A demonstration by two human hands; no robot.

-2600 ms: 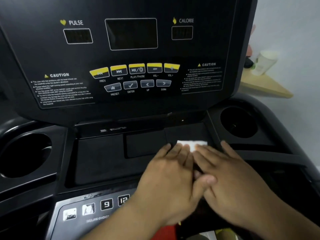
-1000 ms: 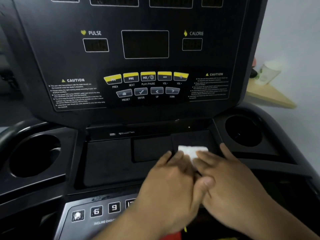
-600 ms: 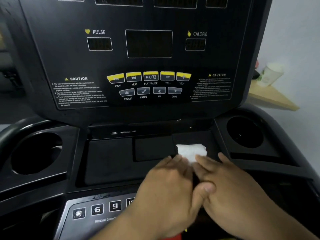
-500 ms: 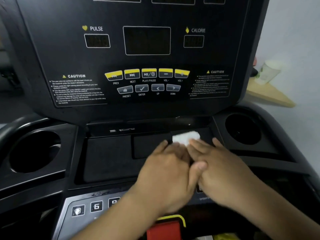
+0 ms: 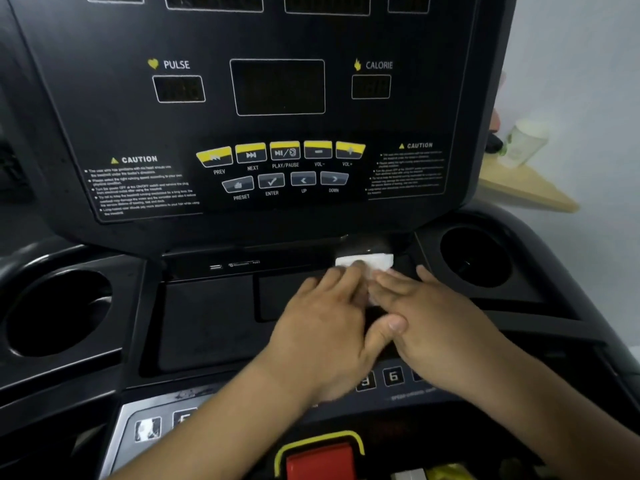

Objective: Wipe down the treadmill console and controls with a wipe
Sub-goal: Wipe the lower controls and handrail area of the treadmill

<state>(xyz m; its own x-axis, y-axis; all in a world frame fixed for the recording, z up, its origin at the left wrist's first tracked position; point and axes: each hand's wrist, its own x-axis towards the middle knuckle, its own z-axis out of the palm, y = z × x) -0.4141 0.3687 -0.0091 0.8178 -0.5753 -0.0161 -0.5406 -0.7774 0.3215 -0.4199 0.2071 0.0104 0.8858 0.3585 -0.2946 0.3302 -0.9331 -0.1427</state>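
Note:
A white wipe lies on the black tray shelf of the treadmill console, up against the shelf's back wall below the upright panel. My left hand and my right hand lie side by side, fingers straight, pressing the wipe flat with their fingertips. Most of the wipe is hidden under the fingers. The left thumb crosses under the right hand. The panel carries yellow and grey buttons and dark displays.
Round cup holders sit at the left and right of the shelf. Numbered speed keys and a red safety stop lie below my hands. A wooden shelf with a white bottle stands off to the right.
Both hands have pushed the wipe forward along the shelf, from its middle to the back wall under the panel. The camera has also shifted, showing the red stop below.

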